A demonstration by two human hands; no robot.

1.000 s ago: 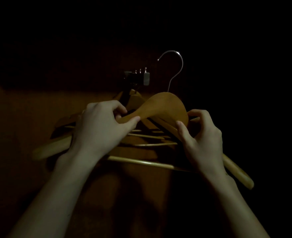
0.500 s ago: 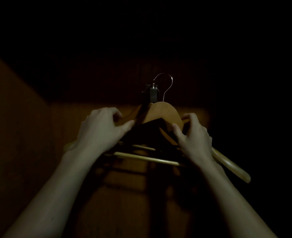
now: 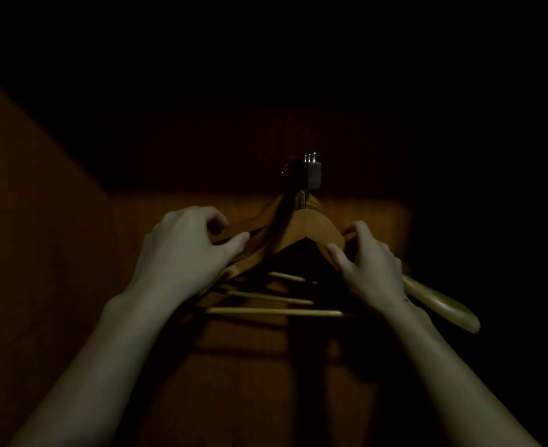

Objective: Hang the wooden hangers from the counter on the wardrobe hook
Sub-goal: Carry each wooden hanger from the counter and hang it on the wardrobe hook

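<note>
Inside the dark wardrobe, a metal hook sticks out of the back wall with several wire hanger hooks over its top. A front wooden hanger hangs below it, with other wooden hangers stacked behind; their lower bars show as pale lines. My left hand rests on the left shoulder of the hangers, thumb and fingers pinched near the wood. My right hand grips the front hanger's right shoulder between thumb and fingers. The hanger's right tip juts out past my wrist.
The wardrobe's wooden back panel is dimly lit behind the hangers. A wooden side wall closes the space on the left. The upper part and the right side are black and unreadable.
The front hanger went from held below the wall hook to hanging on it; its wire hook now sits over the hook. Both hands stay on its shoulders.
</note>
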